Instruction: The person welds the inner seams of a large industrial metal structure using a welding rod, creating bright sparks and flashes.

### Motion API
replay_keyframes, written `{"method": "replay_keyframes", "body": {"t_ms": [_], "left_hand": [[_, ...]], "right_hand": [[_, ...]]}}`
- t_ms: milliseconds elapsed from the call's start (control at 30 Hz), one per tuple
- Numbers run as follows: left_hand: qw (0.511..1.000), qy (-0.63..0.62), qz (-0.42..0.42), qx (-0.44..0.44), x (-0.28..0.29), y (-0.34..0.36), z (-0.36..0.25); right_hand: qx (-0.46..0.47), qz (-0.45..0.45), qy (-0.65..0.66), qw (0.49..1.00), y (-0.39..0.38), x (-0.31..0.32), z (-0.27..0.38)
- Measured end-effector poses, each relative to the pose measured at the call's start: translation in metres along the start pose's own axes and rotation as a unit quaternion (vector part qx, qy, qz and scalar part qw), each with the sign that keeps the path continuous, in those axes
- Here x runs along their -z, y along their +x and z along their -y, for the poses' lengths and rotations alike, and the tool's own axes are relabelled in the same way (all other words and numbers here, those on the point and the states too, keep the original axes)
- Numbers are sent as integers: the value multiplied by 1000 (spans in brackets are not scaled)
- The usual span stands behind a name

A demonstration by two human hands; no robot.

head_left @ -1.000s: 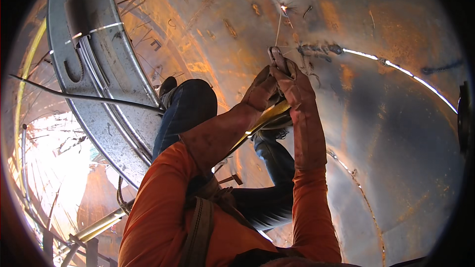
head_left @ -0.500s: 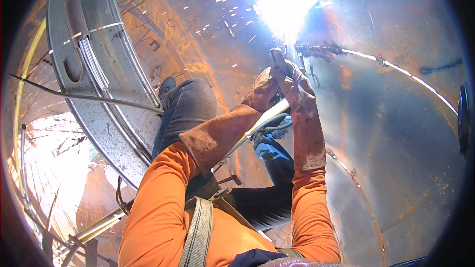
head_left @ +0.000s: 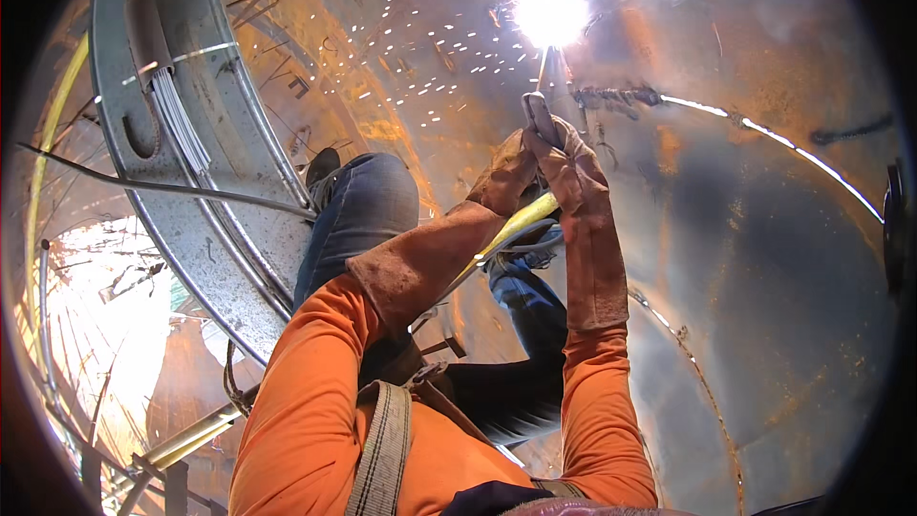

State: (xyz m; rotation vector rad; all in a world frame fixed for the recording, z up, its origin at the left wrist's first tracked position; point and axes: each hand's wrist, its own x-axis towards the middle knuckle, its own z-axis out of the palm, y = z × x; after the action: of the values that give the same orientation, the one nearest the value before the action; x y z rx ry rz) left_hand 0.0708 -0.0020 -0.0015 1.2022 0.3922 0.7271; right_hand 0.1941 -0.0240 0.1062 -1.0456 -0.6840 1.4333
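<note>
Both of my hands wear long brown leather gloves and are closed together in front of me. My left hand (head_left: 506, 172) and my right hand (head_left: 575, 167) wrap round a welding electrode holder, mostly hidden by the gloves. A thin welding rod (head_left: 543, 69) sticks out beyond the fingertips. Its far end meets the rusty steel plate (head_left: 745, 258) in a glaring white arc (head_left: 551, 5), with sparks flying to the left. Below my hands runs a yellow cable (head_left: 525, 218), beside looped grey cable (head_left: 537, 241). The glare hides the spot being welded.
A curved galvanised metal piece (head_left: 215, 201) stands at my left, with a brown holder (head_left: 145, 29) of white rods (head_left: 180, 119) on it. A dark cable (head_left: 172, 189) crosses it. Bright slits (head_left: 802, 153) and a dark round fitting (head_left: 895, 229) lie right. My bent knee (head_left: 377, 191) is close by.
The arc's glare has shrunk, so the rod shows more plainly. Sparks spread wider to the left, and smoke drifts at the top. My hands have hardly moved.
</note>
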Motion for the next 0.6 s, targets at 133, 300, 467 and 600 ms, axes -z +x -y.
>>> {"method": "replay_keyframes", "body": {"t_ms": [133,300,467,600], "left_hand": [[854,-508,-5,116,-5,-5,-22],[862,-487,17,140,7,-7,-68],[802,-546,-78,230,7,-9,-86],[826,-519,-34,217,3,-5,-67]], "right_hand": [[-66,-118,31,990,1,3,-1],[-23,-95,-77,992,2,-10,1],[-104,-207,-201,952,8,-13,4],[-79,-232,110,963,10,-3,-2]]}}
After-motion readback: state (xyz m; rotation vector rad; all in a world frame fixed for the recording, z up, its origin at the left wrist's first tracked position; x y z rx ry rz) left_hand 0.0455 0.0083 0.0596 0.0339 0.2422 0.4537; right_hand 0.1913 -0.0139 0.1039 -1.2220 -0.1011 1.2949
